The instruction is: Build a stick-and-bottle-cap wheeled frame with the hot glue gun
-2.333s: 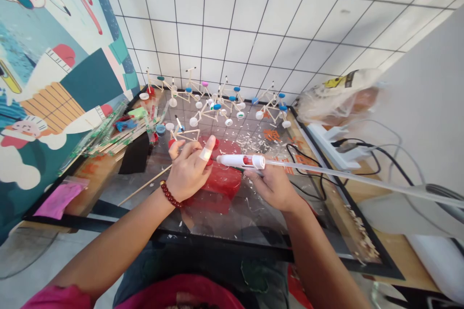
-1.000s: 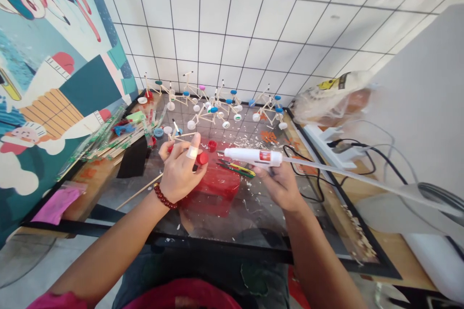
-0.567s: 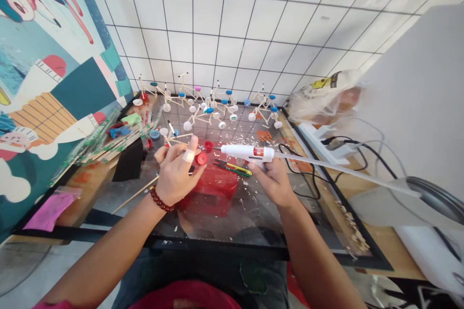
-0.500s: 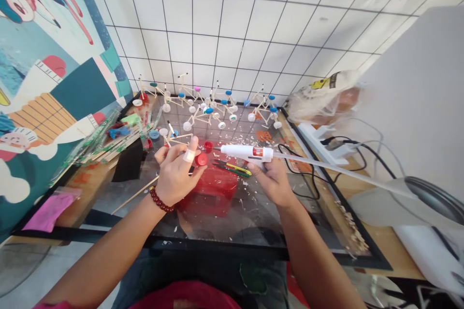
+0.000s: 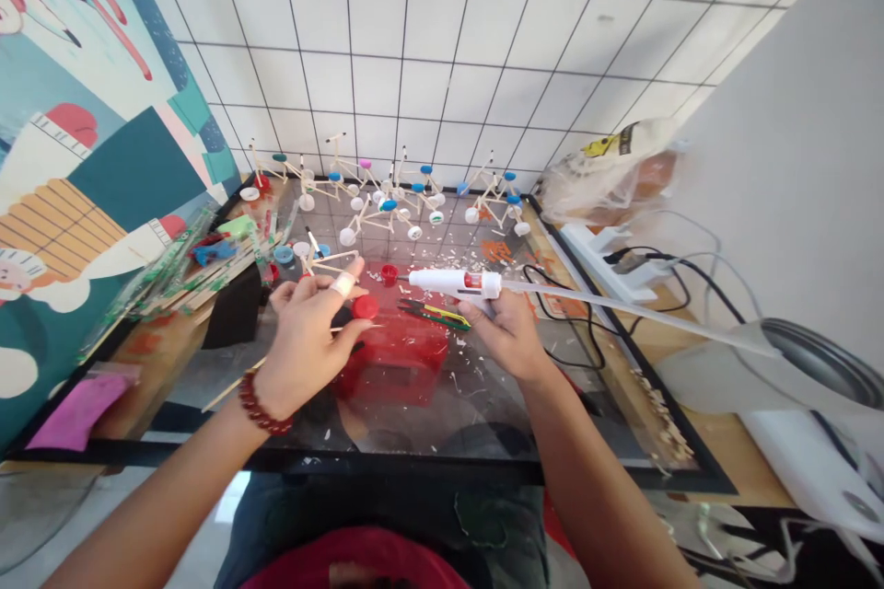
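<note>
Two hands: the left hand (image 5: 304, 340) and the right hand (image 5: 509, 331), both over the tabletop, well apart, with small gear lying between them.
Right grip: fingers closed about the handle of a white glue gun (image 5: 438, 282), its barrel held level above the thumb and pointing toward the left hand.
Glue stick: a long clear glue stick (image 5: 594, 297) runs from the gun's rear end, out past the right wrist.
Left grip: thumb and forefinger closed on a red cap (image 5: 366, 306), which sits in the gap by their tips; the exact contact is partly hidden.
Pale point: a thin stick tip (image 5: 373, 326) juts out beside the left thumb.
Nozzle: beside a second red cap (image 5: 389, 274); whether they touch, I cannot tell.
Snips: yellow-and-green snips (image 5: 438, 315) lie below the barrel, between the hands.
Red sheet: a glossy red sheet (image 5: 397, 368) lies under the work.
Stick models: a cluster of stick models (image 5: 390, 205) with bottle-cap wheels stands toward the tiled wall, beyond both hands.
</note>
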Tool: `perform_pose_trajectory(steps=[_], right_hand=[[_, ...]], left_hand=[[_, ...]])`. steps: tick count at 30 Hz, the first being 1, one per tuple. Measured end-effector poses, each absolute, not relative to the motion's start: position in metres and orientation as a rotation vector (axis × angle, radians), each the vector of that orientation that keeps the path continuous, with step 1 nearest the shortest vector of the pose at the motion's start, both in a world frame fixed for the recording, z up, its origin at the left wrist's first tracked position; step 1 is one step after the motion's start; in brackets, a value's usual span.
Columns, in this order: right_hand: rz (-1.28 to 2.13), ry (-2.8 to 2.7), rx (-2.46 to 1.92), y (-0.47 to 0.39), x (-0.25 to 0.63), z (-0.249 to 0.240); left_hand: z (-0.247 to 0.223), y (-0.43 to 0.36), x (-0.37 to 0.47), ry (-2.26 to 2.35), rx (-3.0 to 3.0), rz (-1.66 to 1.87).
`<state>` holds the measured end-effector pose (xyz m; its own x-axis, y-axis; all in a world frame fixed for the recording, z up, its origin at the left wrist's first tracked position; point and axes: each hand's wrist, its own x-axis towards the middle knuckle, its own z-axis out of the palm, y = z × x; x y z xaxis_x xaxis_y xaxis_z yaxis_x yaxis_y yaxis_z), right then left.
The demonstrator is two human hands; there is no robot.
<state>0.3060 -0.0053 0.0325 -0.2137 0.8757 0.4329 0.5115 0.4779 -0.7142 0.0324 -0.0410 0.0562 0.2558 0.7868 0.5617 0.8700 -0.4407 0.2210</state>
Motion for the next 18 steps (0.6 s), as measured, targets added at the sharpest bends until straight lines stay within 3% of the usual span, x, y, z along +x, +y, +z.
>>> perform_pose_trajectory(steps=[5, 9, 18], right_hand=[[0.497, -1.843, -1.207, 0.0, 0.309, 0.032], [0.498, -1.813, -1.241, 0.005, 0.309, 0.026], [0.45, -1.897, -1.386, 0.008, 0.307, 0.02]], left_hand=[[0.086, -0.063, 0.015, -1.487, -2.475, -0.55], [0.105, -0.061, 0.016, -1.44, -2.256, -0.718], [0.137, -0.086, 0.012, -1.587, -2.361, -0.831]])
